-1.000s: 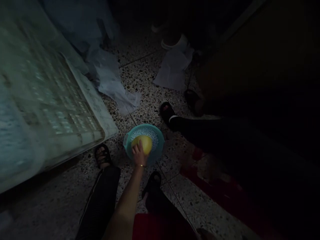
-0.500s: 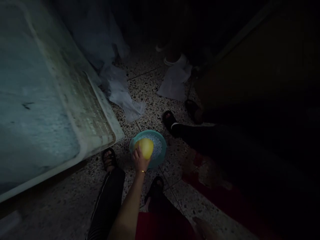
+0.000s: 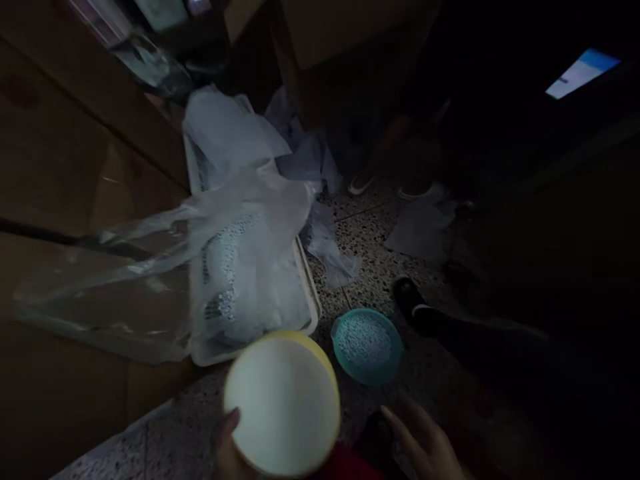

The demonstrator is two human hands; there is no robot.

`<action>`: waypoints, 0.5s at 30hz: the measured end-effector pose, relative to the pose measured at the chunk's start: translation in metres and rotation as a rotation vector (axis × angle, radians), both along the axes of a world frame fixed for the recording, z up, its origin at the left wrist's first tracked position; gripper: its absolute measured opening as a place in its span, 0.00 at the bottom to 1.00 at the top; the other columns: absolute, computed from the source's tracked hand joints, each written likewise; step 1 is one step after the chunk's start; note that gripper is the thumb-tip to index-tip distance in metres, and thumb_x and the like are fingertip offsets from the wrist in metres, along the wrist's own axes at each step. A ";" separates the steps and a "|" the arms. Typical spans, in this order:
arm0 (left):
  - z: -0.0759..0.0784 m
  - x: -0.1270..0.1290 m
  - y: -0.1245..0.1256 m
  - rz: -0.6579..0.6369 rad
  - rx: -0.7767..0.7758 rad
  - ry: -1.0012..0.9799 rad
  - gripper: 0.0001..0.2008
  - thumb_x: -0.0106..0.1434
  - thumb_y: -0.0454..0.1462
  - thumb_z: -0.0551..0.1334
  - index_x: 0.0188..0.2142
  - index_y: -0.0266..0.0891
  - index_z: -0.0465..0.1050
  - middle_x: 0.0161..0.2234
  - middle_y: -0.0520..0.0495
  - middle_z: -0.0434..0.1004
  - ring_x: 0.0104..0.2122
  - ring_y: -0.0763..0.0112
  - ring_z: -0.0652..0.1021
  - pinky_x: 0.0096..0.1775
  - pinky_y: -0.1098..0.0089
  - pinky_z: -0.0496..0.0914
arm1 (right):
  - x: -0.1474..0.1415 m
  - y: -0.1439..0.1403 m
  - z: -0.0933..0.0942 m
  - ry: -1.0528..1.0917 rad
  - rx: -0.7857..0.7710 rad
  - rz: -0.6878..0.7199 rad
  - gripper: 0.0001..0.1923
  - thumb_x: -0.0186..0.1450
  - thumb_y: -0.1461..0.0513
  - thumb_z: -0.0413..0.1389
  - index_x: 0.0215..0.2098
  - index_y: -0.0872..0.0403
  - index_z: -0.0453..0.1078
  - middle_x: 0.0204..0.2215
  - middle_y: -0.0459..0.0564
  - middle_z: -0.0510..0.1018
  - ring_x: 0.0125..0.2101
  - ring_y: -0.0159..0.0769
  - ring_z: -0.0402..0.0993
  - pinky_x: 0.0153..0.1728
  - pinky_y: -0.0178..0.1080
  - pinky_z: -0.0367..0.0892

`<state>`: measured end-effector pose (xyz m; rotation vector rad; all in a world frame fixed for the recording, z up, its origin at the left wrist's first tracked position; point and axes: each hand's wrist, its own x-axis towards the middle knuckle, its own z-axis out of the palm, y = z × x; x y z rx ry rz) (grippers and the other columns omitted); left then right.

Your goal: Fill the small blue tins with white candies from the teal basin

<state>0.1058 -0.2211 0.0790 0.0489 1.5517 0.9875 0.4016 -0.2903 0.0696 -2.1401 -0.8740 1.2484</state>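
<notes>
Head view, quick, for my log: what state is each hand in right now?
Left hand: closed, holding the yellow bowl.
Right hand: open, holding nothing visible.

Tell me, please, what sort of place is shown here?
Probably a storeroom or workshop, though it is dim: what look like cardboard boxes on the left, a white crate under loose plastic film, and a teal basin of small pale pieces on the speckled floor.

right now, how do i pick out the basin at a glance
Find the big pale crate with plastic draped over it. Just right of its near end, on the speckled floor, sits the basin. It is round and teal with small pale beads inside, unlike the yellow-edged bowl in the left hand.
</notes>
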 end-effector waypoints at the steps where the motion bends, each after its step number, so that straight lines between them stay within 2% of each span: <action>1: 0.019 -0.020 0.025 0.005 0.096 0.133 0.31 0.46 0.51 0.65 0.50 0.46 0.71 0.40 0.47 0.81 0.48 0.49 0.75 0.49 0.54 0.71 | -0.015 0.028 0.005 0.039 0.044 0.009 0.27 0.56 0.45 0.58 0.46 0.54 0.74 0.45 0.57 0.78 0.45 0.48 0.75 0.46 0.44 0.73; 3: 0.043 -0.047 0.089 -0.038 0.281 0.450 0.35 0.47 0.49 0.65 0.55 0.47 0.65 0.46 0.48 0.77 0.49 0.53 0.75 0.49 0.55 0.71 | -0.051 0.083 0.013 0.073 0.144 0.030 0.35 0.55 0.44 0.59 0.54 0.57 0.67 0.48 0.59 0.75 0.47 0.48 0.74 0.48 0.47 0.71; 4: 0.048 -0.055 0.126 -0.058 0.357 0.627 0.38 0.46 0.48 0.67 0.58 0.46 0.61 0.50 0.47 0.74 0.49 0.54 0.74 0.49 0.55 0.71 | -0.069 0.109 0.017 0.068 0.194 0.045 0.40 0.54 0.44 0.59 0.58 0.58 0.62 0.51 0.60 0.73 0.49 0.49 0.72 0.50 0.48 0.70; 5: 0.047 -0.059 0.162 -0.077 0.401 0.817 0.42 0.45 0.47 0.68 0.59 0.45 0.58 0.53 0.45 0.70 0.49 0.54 0.73 0.50 0.55 0.70 | -0.088 0.132 0.019 0.059 0.235 0.065 0.46 0.54 0.44 0.60 0.62 0.59 0.56 0.55 0.62 0.69 0.53 0.50 0.69 0.52 0.50 0.67; 7: 0.032 -0.061 0.232 -0.151 0.458 1.153 0.45 0.43 0.46 0.69 0.60 0.38 0.56 0.55 0.38 0.65 0.51 0.53 0.70 0.53 0.53 0.67 | -0.120 0.169 0.021 0.035 0.302 0.095 0.53 0.54 0.44 0.60 0.67 0.60 0.44 0.61 0.64 0.60 0.59 0.51 0.60 0.58 0.53 0.61; 9: 0.004 -0.061 0.295 -0.445 0.432 1.439 0.44 0.44 0.44 0.69 0.59 0.34 0.58 0.52 0.35 0.65 0.53 0.50 0.67 0.55 0.50 0.63 | -0.144 0.189 0.017 0.011 0.339 0.110 0.54 0.55 0.45 0.60 0.68 0.58 0.37 0.64 0.63 0.53 0.63 0.50 0.52 0.60 0.53 0.57; 11: -0.027 -0.064 0.347 -0.896 0.445 1.613 0.40 0.47 0.41 0.68 0.58 0.32 0.59 0.53 0.31 0.64 0.54 0.47 0.65 0.55 0.50 0.61 | -0.157 0.192 0.007 -0.028 0.350 0.129 0.51 0.58 0.47 0.58 0.68 0.55 0.35 0.65 0.61 0.50 0.64 0.50 0.49 0.60 0.54 0.56; 13: -0.055 -0.073 0.386 -1.291 0.490 1.668 0.32 0.52 0.35 0.64 0.57 0.36 0.62 0.55 0.32 0.63 0.57 0.46 0.62 0.56 0.51 0.60 | -0.161 0.181 -0.009 -0.107 0.360 0.168 0.48 0.61 0.48 0.56 0.68 0.53 0.36 0.66 0.60 0.50 0.64 0.51 0.49 0.60 0.56 0.57; 14: -0.066 -0.079 0.400 -1.412 0.511 1.667 0.29 0.53 0.32 0.61 0.56 0.38 0.64 0.57 0.33 0.62 0.59 0.47 0.60 0.56 0.52 0.59 | -0.162 0.173 -0.017 -0.159 0.367 0.200 0.47 0.61 0.48 0.56 0.68 0.53 0.36 0.66 0.60 0.50 0.64 0.53 0.48 0.59 0.57 0.57; 15: -0.076 -0.086 0.410 -1.482 0.525 1.658 0.28 0.54 0.30 0.59 0.56 0.41 0.65 0.58 0.35 0.61 0.60 0.48 0.58 0.57 0.53 0.57 | -0.162 0.165 -0.025 -0.210 0.369 0.238 0.47 0.61 0.48 0.56 0.68 0.53 0.36 0.65 0.60 0.50 0.64 0.54 0.48 0.58 0.57 0.59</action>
